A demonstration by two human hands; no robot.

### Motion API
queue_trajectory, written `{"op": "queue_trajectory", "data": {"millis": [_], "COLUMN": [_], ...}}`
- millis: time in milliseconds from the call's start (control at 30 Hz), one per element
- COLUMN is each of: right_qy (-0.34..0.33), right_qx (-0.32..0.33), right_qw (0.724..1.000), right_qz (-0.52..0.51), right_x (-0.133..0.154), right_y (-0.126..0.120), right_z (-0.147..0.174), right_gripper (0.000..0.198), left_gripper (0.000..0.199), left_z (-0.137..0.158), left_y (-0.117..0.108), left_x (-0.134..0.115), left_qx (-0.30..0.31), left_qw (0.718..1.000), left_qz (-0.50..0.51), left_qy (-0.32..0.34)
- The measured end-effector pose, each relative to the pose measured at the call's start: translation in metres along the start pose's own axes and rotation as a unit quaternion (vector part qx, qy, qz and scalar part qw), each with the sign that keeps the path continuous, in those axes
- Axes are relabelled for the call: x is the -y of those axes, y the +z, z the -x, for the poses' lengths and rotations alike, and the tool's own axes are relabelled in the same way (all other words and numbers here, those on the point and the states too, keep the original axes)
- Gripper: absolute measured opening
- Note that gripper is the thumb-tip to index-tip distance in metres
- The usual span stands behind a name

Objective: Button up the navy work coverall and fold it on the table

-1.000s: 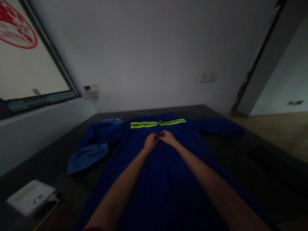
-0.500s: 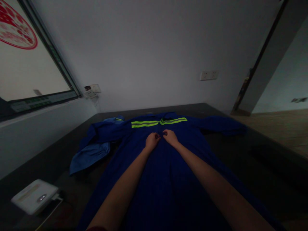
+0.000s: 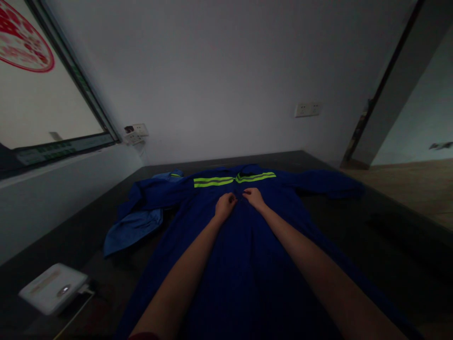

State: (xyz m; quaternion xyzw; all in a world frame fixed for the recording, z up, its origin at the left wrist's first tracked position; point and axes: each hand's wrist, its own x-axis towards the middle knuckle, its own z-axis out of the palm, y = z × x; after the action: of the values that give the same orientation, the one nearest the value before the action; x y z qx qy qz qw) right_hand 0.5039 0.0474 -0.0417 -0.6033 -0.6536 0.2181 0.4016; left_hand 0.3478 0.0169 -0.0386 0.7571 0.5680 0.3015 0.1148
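Observation:
A dark blue coverall [image 3: 226, 245] with yellow-green reflective stripes [image 3: 213, 182] across the chest lies face up, its sleeves spread to both sides. My left hand [image 3: 225, 206] is closed at the front opening below the stripes, thumb and fingers pinching the cloth. Just to its right, my right hand [image 3: 253, 198] has curled fingers, their tips at the same front seam. What lies between those right fingertips is too dark and small to make out. A small gap separates the two hands.
A lighter blue garment [image 3: 132, 231] lies partly under the left sleeve. On the dark table [image 3: 283, 160], a white box-shaped device [image 3: 53, 288] with a cable sits at the near left. Wall sockets [image 3: 307, 109] are behind, and a window [image 3: 53, 94] is at the left.
My right hand has shifted slightly right and away from the left hand, widening the gap between them. My left hand has barely moved. The coverall lies as before.

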Motion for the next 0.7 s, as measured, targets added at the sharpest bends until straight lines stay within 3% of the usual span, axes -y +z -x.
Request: {"op": "queue_trajectory", "data": {"millis": [233, 400, 700], "right_qy": [0.014, 0.023, -0.067], "right_qx": [-0.029, -0.043, 0.017], "right_qw": [0.999, 0.998, 0.998], "right_qz": [-0.027, -0.03, 0.006], "right_x": [0.008, 0.005, 0.012], "right_y": [0.006, 0.008, 0.006], "right_z": [-0.006, 0.001, 0.01], "right_gripper": [0.018, 0.021, 0.024], "left_gripper": [0.009, 0.008, 0.006], "left_z": [0.001, 0.004, 0.009], "left_y": [-0.003, -0.003, -0.009], "left_x": [0.0, -0.002, -0.01], "left_qx": [-0.037, -0.03, -0.014], "left_qw": [0.999, 0.999, 1.0], "left_qz": [0.022, 0.013, -0.024], "left_qy": [0.01, 0.002, -0.01]}}
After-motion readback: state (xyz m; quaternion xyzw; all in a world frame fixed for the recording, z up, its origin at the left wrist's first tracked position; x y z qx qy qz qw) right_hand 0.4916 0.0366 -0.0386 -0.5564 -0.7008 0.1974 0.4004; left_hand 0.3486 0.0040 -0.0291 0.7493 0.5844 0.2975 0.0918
